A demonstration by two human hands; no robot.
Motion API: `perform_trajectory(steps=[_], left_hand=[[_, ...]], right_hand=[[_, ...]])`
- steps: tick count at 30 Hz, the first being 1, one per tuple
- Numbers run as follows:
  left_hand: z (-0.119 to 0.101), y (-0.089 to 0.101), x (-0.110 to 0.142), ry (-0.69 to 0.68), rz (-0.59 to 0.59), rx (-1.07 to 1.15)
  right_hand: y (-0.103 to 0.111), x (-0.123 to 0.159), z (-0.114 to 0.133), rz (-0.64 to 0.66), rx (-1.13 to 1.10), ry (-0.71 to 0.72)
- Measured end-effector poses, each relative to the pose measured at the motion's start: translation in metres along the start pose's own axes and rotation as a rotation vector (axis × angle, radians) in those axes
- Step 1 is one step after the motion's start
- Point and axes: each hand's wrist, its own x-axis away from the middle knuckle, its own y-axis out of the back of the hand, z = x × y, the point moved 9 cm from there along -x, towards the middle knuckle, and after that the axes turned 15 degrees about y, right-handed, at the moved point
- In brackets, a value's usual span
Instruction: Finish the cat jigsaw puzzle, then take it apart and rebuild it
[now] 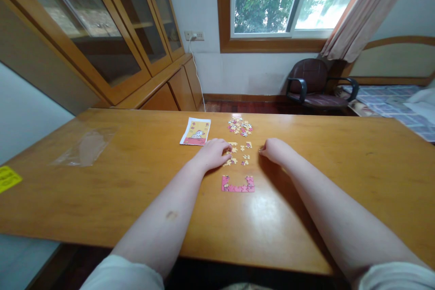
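My left hand [216,152] rests at the left side of the loose yellow puzzle pieces [234,161], its fingers curved and apart at their edge. To the right of these pieces, my right hand [274,150] is pinched closed just above the table, and a small puzzle piece [261,150] shows at its fingertips. Nearer to me lies a joined pink puzzle section [238,188], shaped like a U with its gap facing away. Farther back is a heap of mixed puzzle pieces [240,127]. A picture card [196,132] with a white animal on yellow and pink lies beyond my left hand.
A clear plastic bag [89,147] lies on the left of the wooden table [142,176], with a yellow label [9,179] at the far left edge. Past the table stand a glass-doored cabinet [136,68], an office chair [311,84] and a bed [390,106].
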Motion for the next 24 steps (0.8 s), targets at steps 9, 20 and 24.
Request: perform_trajectory(steps=[9, 20, 24], left_hand=[[0.014, -0.001, -0.008, 0.096, -0.035, -0.125], [0.011, -0.002, -0.007, 0.06, -0.027, -0.136], [0.012, 0.003, -0.006, 0.084, -0.059, -0.12]], right_hand=[[0.001, 0.004, 0.0, 0.033, 0.065, -0.037], [0.028, 0.011, 0.033, -0.269, 0.107, 0.14], [0.026, 0.012, 0.06, -0.438, 0.074, 0.441]])
